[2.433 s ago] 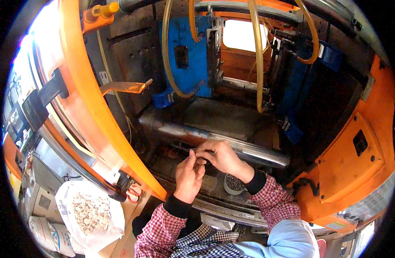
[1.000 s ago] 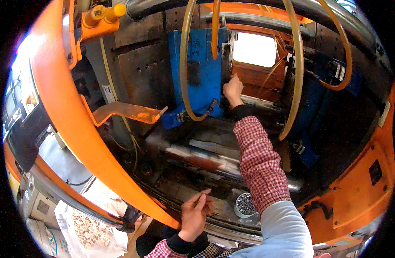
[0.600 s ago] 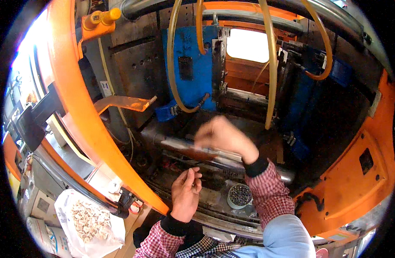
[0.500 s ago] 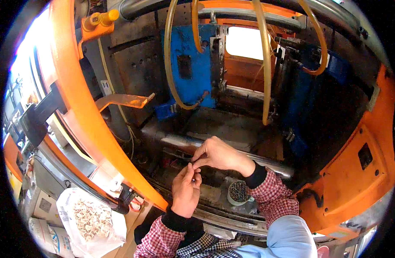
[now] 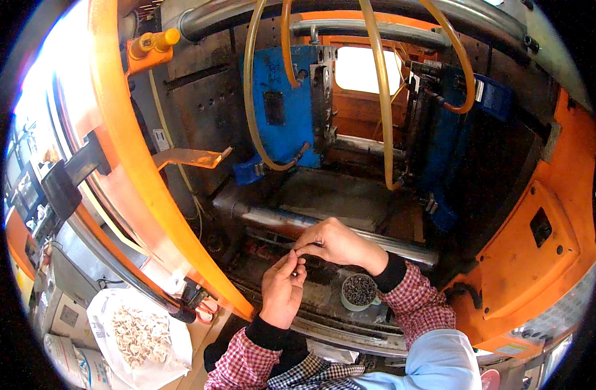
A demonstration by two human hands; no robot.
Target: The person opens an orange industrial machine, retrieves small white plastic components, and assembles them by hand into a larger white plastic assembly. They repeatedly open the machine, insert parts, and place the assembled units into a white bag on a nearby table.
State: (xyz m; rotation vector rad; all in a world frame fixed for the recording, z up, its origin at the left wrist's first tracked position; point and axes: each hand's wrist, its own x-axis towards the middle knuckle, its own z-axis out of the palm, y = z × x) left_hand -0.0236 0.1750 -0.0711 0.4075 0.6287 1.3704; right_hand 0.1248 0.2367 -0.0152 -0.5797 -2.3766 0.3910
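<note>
Inside orange moulding machine (image 5: 538, 227): steel bar (image 5: 278, 218), hands meeting above.

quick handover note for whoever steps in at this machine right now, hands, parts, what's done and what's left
Left hand: raised palm up, fingertips pinched with the right's on something too small to make out.
Right hand: reaches across from the right, fingers meeting the left's.
Cup: stands on the machine ledge just under the right wrist, full of small dark pieces.
Blue mould: open behind the hands, yellow hoses looped in front of it.
White bag: lower left on the floor, holding pale parts.
Done: cannot tell. Left: whatever is pinched is not yet placed anywhere.
</note>
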